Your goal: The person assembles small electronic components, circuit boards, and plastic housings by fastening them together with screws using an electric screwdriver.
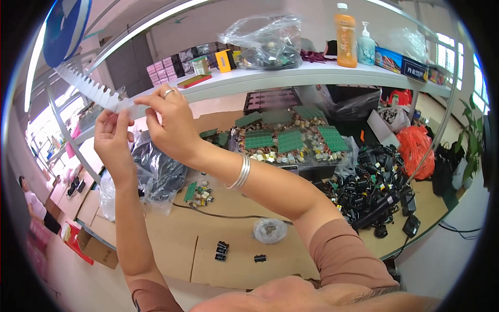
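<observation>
A white strip with a row of notched tabs (91, 89) hangs from a blue-and-white roll (67, 31) at the upper left. My left hand (115, 141) is raised and closed, pinching the strip's lower end between thumb and fingers. Just to its right, my right hand (174, 124), with a ring and bangles, reaches across with its fingertips closed on the end of the same strip. The very tip between the two hands looks pale and partly translucent; its exact edge is hard to make out.
Green circuit boards (289, 140) lie over many small parts on the bench. A heap of black housings (366, 182) fills the right, beside a red bag (416, 151). Small black pieces (222, 250) lie on the cardboard. A shelf (312, 75) carries an orange bottle (345, 39).
</observation>
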Demonstrator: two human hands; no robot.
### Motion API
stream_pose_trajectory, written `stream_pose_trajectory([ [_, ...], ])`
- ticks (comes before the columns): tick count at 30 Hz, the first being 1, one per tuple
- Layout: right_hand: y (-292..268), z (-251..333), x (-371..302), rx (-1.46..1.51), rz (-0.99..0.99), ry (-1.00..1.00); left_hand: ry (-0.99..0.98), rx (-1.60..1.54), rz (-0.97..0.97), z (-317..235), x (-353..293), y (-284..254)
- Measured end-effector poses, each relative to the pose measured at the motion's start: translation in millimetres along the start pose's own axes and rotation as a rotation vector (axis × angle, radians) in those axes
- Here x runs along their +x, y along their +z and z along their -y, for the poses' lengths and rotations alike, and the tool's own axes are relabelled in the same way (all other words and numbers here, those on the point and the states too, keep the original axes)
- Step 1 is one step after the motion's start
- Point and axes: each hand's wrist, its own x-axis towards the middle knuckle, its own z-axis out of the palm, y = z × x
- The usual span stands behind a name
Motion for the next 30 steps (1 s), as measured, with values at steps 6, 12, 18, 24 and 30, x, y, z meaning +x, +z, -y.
stream_pose_trajectory([
  [6, -9, 8, -6, 0.02, 0.055, 0.0, 0.043, 0.034, -0.053, 2, 0, 0],
  [12, -3, -3, -12, 0.032, 0.086, 0.005, 0.051, 0.032, -0.041, 14, 9, -7],
  [18, -5, -5, -11, 0.006, -0.054, 0.036, 0.055, 0.042, -0.049, 14, 5, 3],
  [24, -3, -4, -11, 0.076, -0.034, 0.084, 0.039, 0.11, -0.013, 21, 9, -7],
  [30, -1, -10, -11, 0.112, -0.034, 0.061, 0.04, 0.072, -0.059, 26, 10, -2],
])
